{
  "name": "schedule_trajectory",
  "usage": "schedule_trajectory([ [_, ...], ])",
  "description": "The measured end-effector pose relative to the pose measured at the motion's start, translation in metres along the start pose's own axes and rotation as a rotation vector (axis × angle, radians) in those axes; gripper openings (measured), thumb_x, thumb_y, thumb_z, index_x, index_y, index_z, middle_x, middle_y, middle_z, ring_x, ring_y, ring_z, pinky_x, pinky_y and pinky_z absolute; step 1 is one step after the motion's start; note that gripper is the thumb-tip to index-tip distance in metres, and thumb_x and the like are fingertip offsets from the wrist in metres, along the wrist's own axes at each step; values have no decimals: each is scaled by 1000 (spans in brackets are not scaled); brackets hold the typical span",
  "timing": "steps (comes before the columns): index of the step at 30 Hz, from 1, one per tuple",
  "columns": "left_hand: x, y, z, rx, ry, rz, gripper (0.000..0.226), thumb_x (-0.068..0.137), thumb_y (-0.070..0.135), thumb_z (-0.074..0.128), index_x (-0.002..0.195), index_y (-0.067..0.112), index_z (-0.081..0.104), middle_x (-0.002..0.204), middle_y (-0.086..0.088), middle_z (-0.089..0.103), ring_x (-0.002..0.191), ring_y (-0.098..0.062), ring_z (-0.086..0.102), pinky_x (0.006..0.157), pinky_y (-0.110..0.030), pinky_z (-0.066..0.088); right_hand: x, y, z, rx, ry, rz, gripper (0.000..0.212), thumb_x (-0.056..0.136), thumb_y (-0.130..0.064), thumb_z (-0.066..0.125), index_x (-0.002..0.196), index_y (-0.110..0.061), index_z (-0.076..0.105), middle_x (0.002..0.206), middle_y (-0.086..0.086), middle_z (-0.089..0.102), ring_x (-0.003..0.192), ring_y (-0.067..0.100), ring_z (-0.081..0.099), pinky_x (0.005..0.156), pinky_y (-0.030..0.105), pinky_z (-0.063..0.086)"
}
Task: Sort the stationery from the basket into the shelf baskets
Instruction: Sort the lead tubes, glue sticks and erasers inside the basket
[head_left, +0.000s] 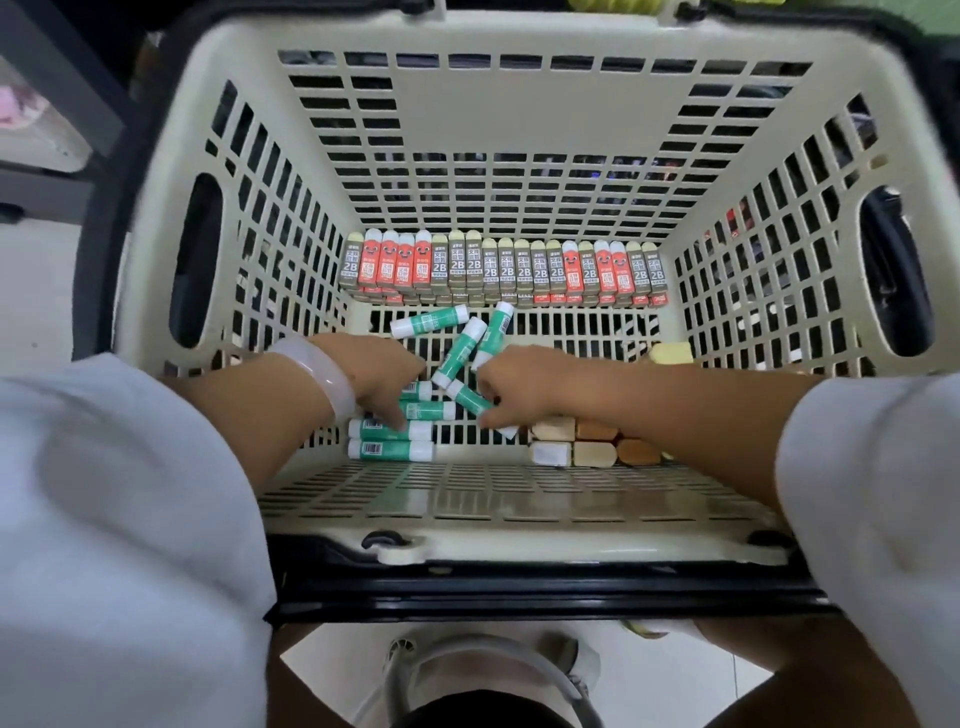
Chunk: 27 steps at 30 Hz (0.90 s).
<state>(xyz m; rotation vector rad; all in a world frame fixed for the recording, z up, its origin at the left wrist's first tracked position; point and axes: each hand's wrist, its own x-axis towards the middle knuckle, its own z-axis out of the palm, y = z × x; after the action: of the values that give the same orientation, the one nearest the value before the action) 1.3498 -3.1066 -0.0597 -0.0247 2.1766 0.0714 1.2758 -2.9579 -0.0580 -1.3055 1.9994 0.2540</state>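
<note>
1. the basket, cream plastic with slotted walls and floor, filled most of the view; both hands were down inside it, and no shelf baskets showed.
2. a packed row of erasers, grey-sleeved and red-sleeved, stood along the far wall. a sweep of an arm could have toppled the row and mixed the two kinds.
3. the glue sticks, green and white, lay loose and crossed mid-floor, with two lying side by side at the near left. being round, they would likely have rolled or slid out of a handful taken too big.
4. the left hand had curled fingers pressed on the near sticks; i could not tell whether it gripped one.
5. the right hand seemed to pinch a stick between thumb and fingers, though blur hid the contact. a weak pinch might have dropped it.
6. bare blocks, cream and tan, sat at the near right, touching; a knuckle might have scattered them.
7. a pale bangle on the left wrist could have knocked the basket wall.
8. below the basket was pale tiled floor; the surrounding room was dark and blurred.
</note>
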Motion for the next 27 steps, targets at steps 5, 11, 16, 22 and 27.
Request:
schedule_trajectory([
  [5, 4, 7, 1, -67, -178, 38, 72, 79, 42, 68, 135, 10, 36, 135, -8, 46, 118, -25, 47, 98, -36, 40, 6, -13, 14, 81, -5, 27, 22, 86, -23, 58, 97, -4, 54, 83, 9, 53, 76, 25, 52, 55, 27, 38],
  [11, 5, 18, 1, -140, -232, 85, 40, 81, 27, 68, 110, 5, 51, 111, -12, 56, 100, -25, 54, 84, -30, 44, 7, -16, 16, 252, -45, 14, 34, 89, -31, 57, 108, -3, 53, 105, 14, 59, 87, 26, 53, 62, 27, 37],
  [16, 6, 24, 4, -175, -234, 83, 41, 81, 18, 67, 115, 6, 48, 102, -6, 51, 96, -22, 51, 94, -37, 46, 8, -16, 18, 271, -48, 2, 25, 84, -22, 63, 100, -6, 51, 90, 9, 51, 80, 21, 48, 49, 22, 32],
  [22, 7, 24, 2, -212, -285, 88, 28, 80, 14, 66, 105, 11, 52, 97, -5, 54, 89, -20, 52, 89, -35, 46, 9, -21, 29, 206, 53, 15, 32, 85, -28, 60, 107, -8, 48, 98, 10, 55, 83, 24, 52, 62, 28, 37],
  [27, 9, 25, 5, -247, -292, 65, 32, 79, 14, 66, 107, 5, 53, 93, -6, 51, 84, -20, 49, 83, -33, 44, 9, -22, 31, 215, 91, 27, 35, 83, -26, 61, 108, -8, 46, 98, 9, 55, 80, 23, 51, 61, 29, 37],
])
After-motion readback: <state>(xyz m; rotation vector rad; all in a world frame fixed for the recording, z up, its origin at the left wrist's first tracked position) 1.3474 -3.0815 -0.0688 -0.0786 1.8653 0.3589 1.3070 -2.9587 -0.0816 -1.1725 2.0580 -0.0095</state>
